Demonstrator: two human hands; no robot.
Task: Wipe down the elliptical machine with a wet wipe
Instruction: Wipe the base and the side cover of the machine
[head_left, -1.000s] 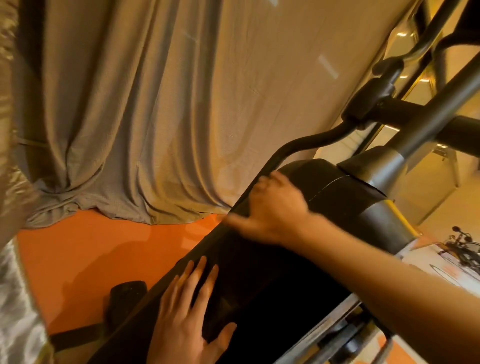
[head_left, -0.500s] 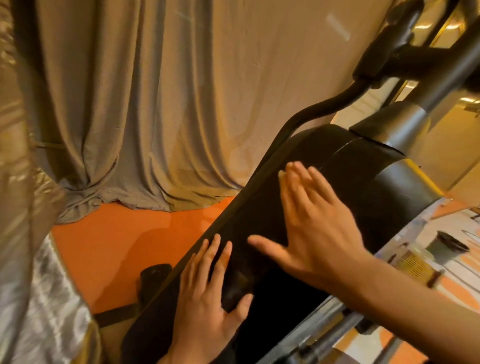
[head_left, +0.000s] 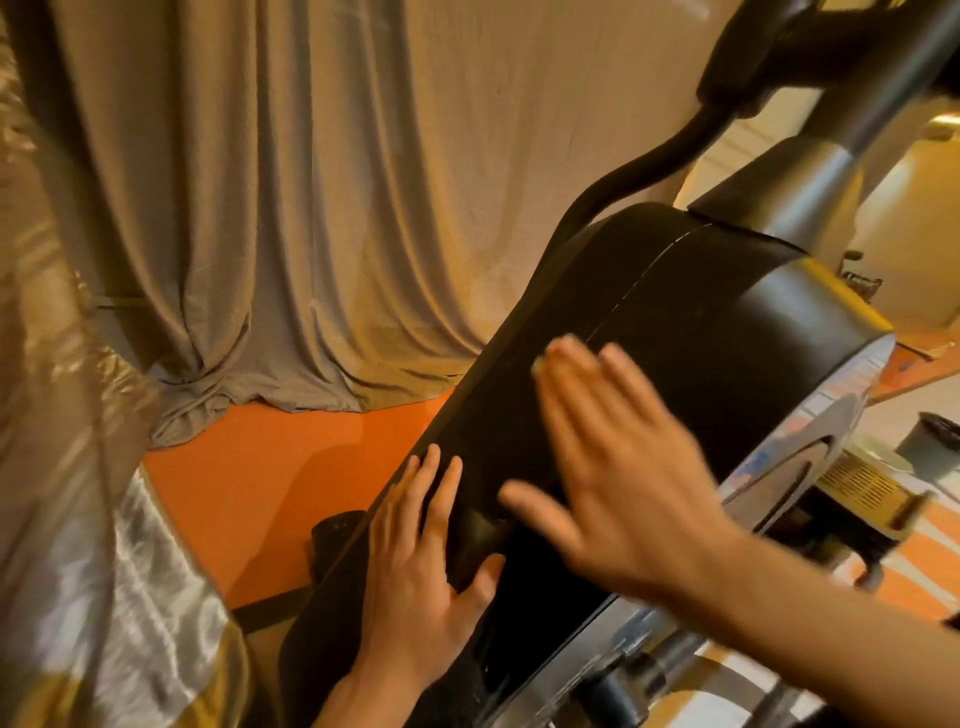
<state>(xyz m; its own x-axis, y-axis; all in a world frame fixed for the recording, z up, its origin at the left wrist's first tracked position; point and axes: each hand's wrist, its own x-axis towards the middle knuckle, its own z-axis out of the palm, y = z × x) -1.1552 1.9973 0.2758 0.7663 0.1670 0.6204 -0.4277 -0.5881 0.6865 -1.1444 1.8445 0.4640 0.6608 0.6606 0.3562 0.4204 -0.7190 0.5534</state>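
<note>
The elliptical machine's black rounded housing (head_left: 691, 332) slants from lower left to upper right through the head view. My left hand (head_left: 421, 561) lies flat on its lower part with the fingers straight and spread. My right hand (head_left: 608, 462) is above it, fingers straight, motion-blurred, on or just over the housing's black surface. No wet wipe shows in either hand; anything under the palms is hidden. A grey post (head_left: 810, 171) and a curved black handlebar (head_left: 639, 166) rise from the top of the housing.
A beige curtain (head_left: 291, 208) hangs behind the machine down to an orange floor (head_left: 260, 493). Shiny golden fabric (head_left: 57, 467) fills the left edge. A silver side panel (head_left: 831, 431) and a dark bin (head_left: 935, 436) lie to the right.
My right hand has slid down the housing from near its top towards my left hand, its fingers now straight. The left hand has stayed flat in place. The view has shifted closer.
</note>
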